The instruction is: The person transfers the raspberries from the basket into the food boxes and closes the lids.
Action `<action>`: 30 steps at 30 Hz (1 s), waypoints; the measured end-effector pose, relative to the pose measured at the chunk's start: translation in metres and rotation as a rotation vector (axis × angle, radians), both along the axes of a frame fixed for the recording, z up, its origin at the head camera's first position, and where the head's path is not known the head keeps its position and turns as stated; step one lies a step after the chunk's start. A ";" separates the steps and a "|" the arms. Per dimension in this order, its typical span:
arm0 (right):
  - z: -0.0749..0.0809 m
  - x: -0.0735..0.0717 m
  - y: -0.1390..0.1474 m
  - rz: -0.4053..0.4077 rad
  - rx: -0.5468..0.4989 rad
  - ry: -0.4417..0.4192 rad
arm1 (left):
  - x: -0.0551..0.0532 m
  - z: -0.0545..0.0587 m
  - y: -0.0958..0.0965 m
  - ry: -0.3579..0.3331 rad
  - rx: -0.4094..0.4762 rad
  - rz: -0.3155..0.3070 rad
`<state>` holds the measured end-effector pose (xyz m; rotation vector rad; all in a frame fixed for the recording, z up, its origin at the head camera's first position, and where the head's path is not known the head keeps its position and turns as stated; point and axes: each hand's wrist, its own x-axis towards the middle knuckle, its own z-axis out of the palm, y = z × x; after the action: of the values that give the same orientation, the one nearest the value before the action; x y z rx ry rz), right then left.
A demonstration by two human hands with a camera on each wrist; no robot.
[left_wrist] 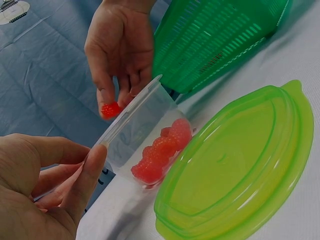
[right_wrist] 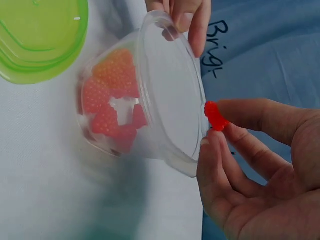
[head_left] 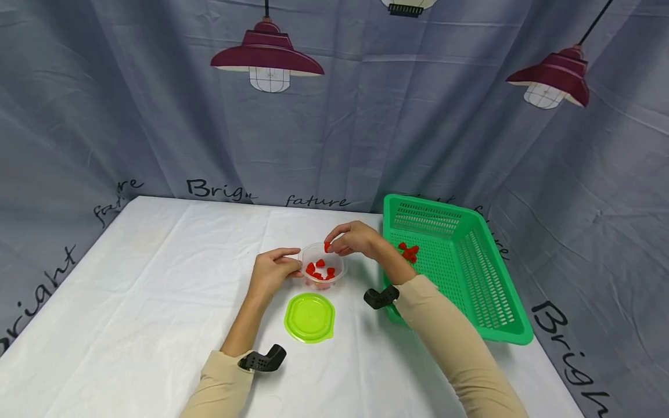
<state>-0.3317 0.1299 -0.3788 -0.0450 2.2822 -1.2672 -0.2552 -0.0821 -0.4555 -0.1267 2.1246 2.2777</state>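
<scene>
A clear plastic tub [right_wrist: 172, 100] stands on the white cloth with several red raspberries [left_wrist: 162, 152] at its bottom. My left hand [head_left: 274, 269] pinches the tub's rim from the left side, thumb and fingers on either side of the edge. Over the tub's far right rim, my right hand [head_left: 355, 239] holds a single raspberry [right_wrist: 216, 116] between thumb and fingertips. In the right wrist view that berry is just outside the tub's mouth. A lime-green lid [head_left: 310, 317] lies flat on the cloth, right in front of the tub.
To the right is a green slatted basket [head_left: 486, 284], with several raspberries [head_left: 409, 252] near its left wall. My right forearm reaches across the basket's left side. A grey printed curtain [head_left: 334, 133] hangs behind the white-covered table [head_left: 130, 302].
</scene>
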 end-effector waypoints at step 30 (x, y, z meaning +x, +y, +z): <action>-0.007 0.001 0.001 0.018 0.009 -0.028 | 0.002 0.001 0.001 0.003 0.001 -0.006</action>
<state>-0.3305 0.1308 -0.3859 -0.0434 2.2585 -1.2409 -0.2532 -0.0815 -0.4545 -0.1173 2.1221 2.2778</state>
